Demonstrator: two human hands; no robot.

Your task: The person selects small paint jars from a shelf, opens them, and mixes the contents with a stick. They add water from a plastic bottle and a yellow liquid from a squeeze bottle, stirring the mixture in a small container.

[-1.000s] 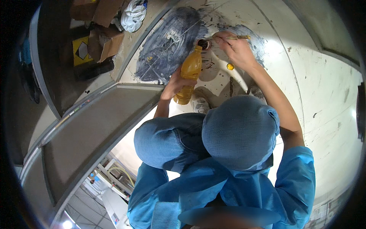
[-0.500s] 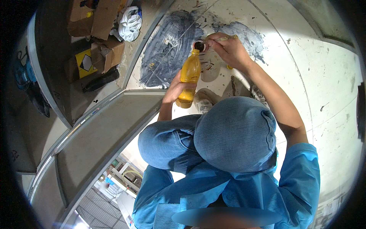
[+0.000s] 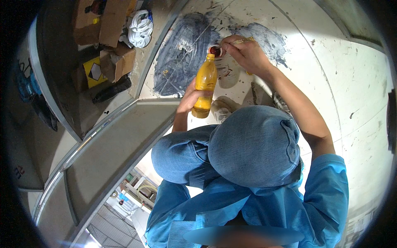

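My left hand (image 3: 191, 97) is wrapped round the lower half of a clear plastic bottle (image 3: 206, 76) of yellow liquid. The bottle leans away from me, and its uncapped mouth meets the near rim of a small round cup (image 3: 214, 51) with a reddish-brown inside. At the cup's right edge, the fingertips of my right hand (image 3: 248, 56) are closed on it. A thin, pale yellow stick (image 3: 243, 41), like a brush handle, lies across that hand; its other end is hidden. Under the hand shows a bit of a yellow cap (image 3: 249, 73).
Dark grey smears (image 3: 182, 49) and brown drips mark the pale floor (image 3: 306, 53) around my hands. A grey metal frame (image 3: 120, 136) runs along my left. Beyond it are cardboard boxes (image 3: 111, 25), a white plastic bag (image 3: 140, 29) and a yellow box (image 3: 94, 72). My shoe (image 3: 221, 110) is below the bottle.
The inside of the cup now looks redder, and its opening has turned slightly. The right hand has shifted a little to the left. The bottle stays almost in place.
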